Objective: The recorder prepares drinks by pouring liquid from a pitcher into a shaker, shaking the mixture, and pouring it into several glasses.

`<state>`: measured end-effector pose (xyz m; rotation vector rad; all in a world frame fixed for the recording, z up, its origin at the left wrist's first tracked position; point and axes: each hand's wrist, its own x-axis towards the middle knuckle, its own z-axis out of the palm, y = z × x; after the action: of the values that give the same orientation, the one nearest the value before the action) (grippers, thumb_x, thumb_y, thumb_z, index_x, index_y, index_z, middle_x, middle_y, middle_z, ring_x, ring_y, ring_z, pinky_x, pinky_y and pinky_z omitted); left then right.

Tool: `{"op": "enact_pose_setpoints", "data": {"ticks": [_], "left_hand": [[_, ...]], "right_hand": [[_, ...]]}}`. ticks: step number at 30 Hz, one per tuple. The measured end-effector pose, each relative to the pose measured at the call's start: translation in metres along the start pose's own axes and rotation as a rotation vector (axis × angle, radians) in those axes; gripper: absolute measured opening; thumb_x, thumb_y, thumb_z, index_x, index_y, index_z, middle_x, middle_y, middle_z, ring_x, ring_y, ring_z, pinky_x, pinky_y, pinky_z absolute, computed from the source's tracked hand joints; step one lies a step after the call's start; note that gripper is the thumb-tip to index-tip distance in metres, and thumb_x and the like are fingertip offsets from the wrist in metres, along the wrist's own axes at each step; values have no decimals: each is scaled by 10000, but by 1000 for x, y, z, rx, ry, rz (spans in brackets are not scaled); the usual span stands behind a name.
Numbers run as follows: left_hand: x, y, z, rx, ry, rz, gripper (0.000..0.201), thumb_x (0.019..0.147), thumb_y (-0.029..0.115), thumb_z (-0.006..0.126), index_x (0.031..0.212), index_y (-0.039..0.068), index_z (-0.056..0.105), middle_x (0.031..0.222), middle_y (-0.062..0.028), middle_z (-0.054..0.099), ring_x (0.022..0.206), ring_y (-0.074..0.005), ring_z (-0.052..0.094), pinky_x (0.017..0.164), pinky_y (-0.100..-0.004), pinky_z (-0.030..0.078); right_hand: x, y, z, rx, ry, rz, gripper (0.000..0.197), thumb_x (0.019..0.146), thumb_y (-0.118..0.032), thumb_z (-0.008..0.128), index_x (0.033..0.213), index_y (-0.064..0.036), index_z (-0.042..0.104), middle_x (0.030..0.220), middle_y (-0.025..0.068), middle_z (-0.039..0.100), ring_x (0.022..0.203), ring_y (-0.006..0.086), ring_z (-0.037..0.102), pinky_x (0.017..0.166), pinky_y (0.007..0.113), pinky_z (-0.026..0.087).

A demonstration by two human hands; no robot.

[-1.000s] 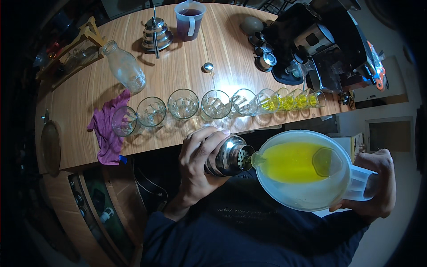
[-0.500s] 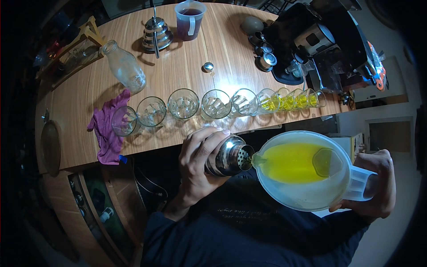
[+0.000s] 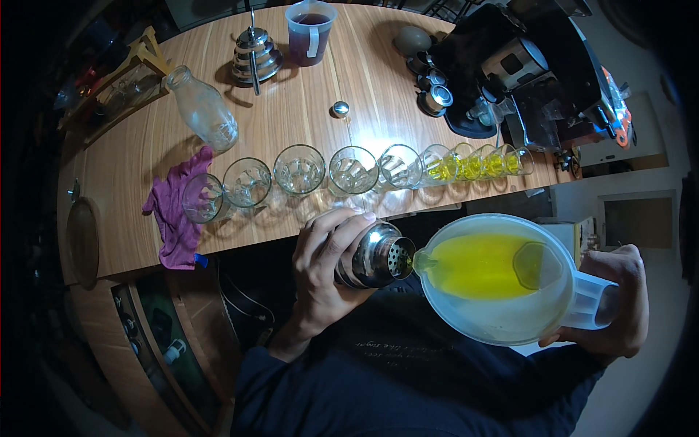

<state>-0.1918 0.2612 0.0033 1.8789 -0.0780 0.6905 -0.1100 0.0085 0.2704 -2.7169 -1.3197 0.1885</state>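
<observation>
My left hand (image 3: 326,258) is closed around a shiny metal cocktail shaker (image 3: 370,255), tilted so its perforated strainer top faces right. Gripped by its handle in my right hand (image 3: 619,302) is a translucent plastic pitcher (image 3: 502,324) holding yellow liquid (image 3: 480,266). The pitcher's spout meets the rim of the shaker's strainer end; whether liquid passes between them is hard to make out. Beyond my hands a row of glasses (image 3: 300,171) lines the table's near edge. Several at the right end hold yellow liquid (image 3: 472,169); those to the left look empty.
On the wooden table (image 3: 291,102) are a purple cloth (image 3: 180,207), a glass bottle (image 3: 204,109), a small metal cap (image 3: 340,109), a gooseneck kettle (image 3: 255,58) and a jug of dark liquid (image 3: 311,36). A black coffee machine (image 3: 539,73) occupies the right side. Open drawers (image 3: 156,342) lie lower left.
</observation>
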Motion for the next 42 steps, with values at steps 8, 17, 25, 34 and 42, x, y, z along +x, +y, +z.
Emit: {"op": "enact_pose_setpoints", "data": {"ticks": [8, 17, 25, 34, 42], "left_hand": [[0, 0, -1, 38, -17, 29, 785, 571, 150, 945, 1273, 40, 610, 1202, -170, 634, 1066, -332, 663, 912, -402, 553], [0, 1, 0, 0, -1, 0, 786, 562, 155, 927, 1285, 87, 627, 1195, -127, 621, 1071, -340, 625, 916, -431, 516], [5, -4, -1, -37, -12, 39, 813, 560, 144, 942, 1284, 34, 589, 1186, -177, 632, 1040, -340, 662, 902, -409, 550], [6, -8, -1, -166, 14, 21, 814, 564, 149, 950, 1288, 35, 595, 1204, -165, 622, 1102, -332, 645, 935, -411, 544], [6, -10, 0, -142, 36, 67, 843, 548, 198, 956, 1290, 38, 590, 1214, -176, 623, 1090, -325, 652, 930, -406, 548]], "right_hand": [[4, 1, -9, 38, -76, 57, 518, 597, -368, 967, 852, -47, 651, 828, 104, 741, 731, 220, 747, 619, 314, 588], [15, -8, -10, 29, -101, 26, 507, 599, -337, 988, 865, -51, 665, 822, 114, 755, 744, 234, 775, 616, 321, 608], [0, -1, 8, 26, 156, -85, 753, 602, -344, 991, 1131, 17, 596, 843, 126, 674, 721, 208, 695, 654, 292, 502], [-41, 58, 49, 337, 318, 174, 904, 491, -447, 1002, 1144, 35, 604, 993, 99, 608, 906, 186, 611, 802, 330, 469], [-59, 154, 100, 1071, 606, 287, 942, 716, -486, 904, 1368, 26, 457, 1181, 136, 609, 1073, 252, 632, 943, 427, 525]]}}
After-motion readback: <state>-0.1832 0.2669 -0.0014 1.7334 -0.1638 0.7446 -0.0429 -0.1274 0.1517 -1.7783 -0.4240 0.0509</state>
